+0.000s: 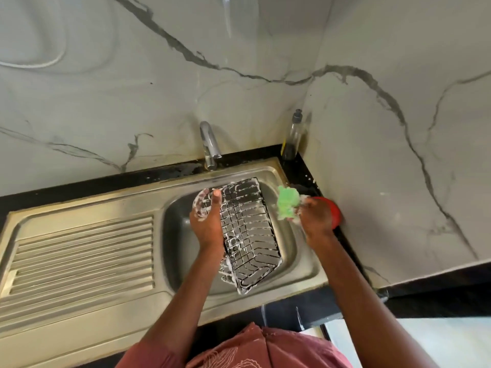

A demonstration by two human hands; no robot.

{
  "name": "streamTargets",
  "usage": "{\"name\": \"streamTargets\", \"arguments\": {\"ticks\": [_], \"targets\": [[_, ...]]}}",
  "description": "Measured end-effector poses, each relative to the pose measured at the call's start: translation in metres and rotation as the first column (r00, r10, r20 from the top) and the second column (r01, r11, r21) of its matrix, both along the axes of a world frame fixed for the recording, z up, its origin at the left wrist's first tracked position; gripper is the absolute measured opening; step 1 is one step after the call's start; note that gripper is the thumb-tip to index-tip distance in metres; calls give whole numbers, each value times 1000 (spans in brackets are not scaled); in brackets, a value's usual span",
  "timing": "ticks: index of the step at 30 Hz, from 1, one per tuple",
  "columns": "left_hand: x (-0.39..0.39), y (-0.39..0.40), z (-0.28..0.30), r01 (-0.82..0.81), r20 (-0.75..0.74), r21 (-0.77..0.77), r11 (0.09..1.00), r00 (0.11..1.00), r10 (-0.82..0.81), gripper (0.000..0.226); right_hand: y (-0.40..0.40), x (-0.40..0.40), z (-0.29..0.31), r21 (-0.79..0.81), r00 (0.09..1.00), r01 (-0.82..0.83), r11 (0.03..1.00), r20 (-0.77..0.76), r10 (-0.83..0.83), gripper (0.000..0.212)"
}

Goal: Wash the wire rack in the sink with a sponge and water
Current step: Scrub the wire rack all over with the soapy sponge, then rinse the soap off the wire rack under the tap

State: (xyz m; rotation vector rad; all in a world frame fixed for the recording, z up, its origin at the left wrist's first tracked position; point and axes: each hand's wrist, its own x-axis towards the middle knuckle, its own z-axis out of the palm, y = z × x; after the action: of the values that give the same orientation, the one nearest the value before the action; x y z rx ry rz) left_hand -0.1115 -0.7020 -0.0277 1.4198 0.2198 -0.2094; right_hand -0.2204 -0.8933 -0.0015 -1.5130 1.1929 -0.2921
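A dark wire rack [247,235], streaked with soap foam, stands tilted inside the steel sink basin [175,229]. My left hand [206,219] grips its left edge, thumb over the top wires, foam on the fingers. My right hand [316,219] holds a green sponge [287,205] to the right of the rack, above the basin's right rim and apart from the wires. No water runs from the chrome tap [210,144] behind the basin.
A ribbed steel drainboard [79,251] lies left of the basin. A clear soap bottle [292,136] stands in the back right corner on the black counter. A red round object [333,211] sits behind my right hand. Marble walls close in behind and to the right.
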Motion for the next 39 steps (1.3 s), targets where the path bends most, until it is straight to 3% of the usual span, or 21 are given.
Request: {"name": "streamTargets", "arguments": {"ticks": [3, 5, 8, 10, 13, 18, 21, 24, 26, 29, 30, 32, 35, 39], "targets": [[-4, -14, -3, -74, -44, -15, 997, 996, 74, 70, -35, -21, -19, -245, 980, 6, 969, -193, -55, 30], [-6, -24, -2, -128, -70, -41, 991, 990, 125, 64, -50, -26, -26, -424, 949, -94, 901, -311, -47, 31], [-4, -36, -8, -181, -109, -76, 981, 979, 172, 57, -63, -22, -33, -535, 912, -218, 816, -410, -25, 29], [-2, -39, -12, -199, -157, -112, 974, 971, 181, 65, -67, -18, -41, -600, 887, -313, 736, -463, 0, 17], [1, -44, -20, -225, -234, -154, 962, 954, 186, 75, -70, -16, -47, -633, 864, -368, 681, -504, -2, 17], [8, -41, -29, -261, -288, -142, 955, 934, 213, 95, -68, -25, -52, -480, 756, -464, 744, -653, 50, 45], [9, -33, -32, -243, -273, -159, 957, 942, 194, 97, -65, -27, -45, -445, 756, -446, 776, -651, 61, 43], [14, -24, -35, -215, -270, -179, 960, 949, 162, 85, -61, -16, -32, -536, 819, -477, 697, -559, 131, 19], [13, -20, -35, -201, -295, -179, 963, 945, 142, 80, -48, -1, -20, -506, 904, -418, 755, -318, 287, 18], [19, -8, -39, -155, -332, -164, 974, 939, 93, 83, -20, 34, -17, -227, 908, -390, 892, 64, 414, 23], [22, -5, -40, -136, -336, -173, 975, 939, 71, 82, -13, 44, -18, -197, 884, -438, 877, 84, 460, 34], [30, 1, -41, -81, -344, -198, 977, 939, 9, 79, -7, 67, -27, -174, 806, -586, 791, -26, 591, 52], [43, 10, -43, 0, -361, -202, 979, 930, -75, 88, -2, 96, -35, -188, 677, -735, 651, -151, 720, 47], [62, 22, -55, 94, -397, -194, 976, 903, -166, 76, 4, 121, -46, -280, 747, -665, 693, -227, 625, 37]]}}
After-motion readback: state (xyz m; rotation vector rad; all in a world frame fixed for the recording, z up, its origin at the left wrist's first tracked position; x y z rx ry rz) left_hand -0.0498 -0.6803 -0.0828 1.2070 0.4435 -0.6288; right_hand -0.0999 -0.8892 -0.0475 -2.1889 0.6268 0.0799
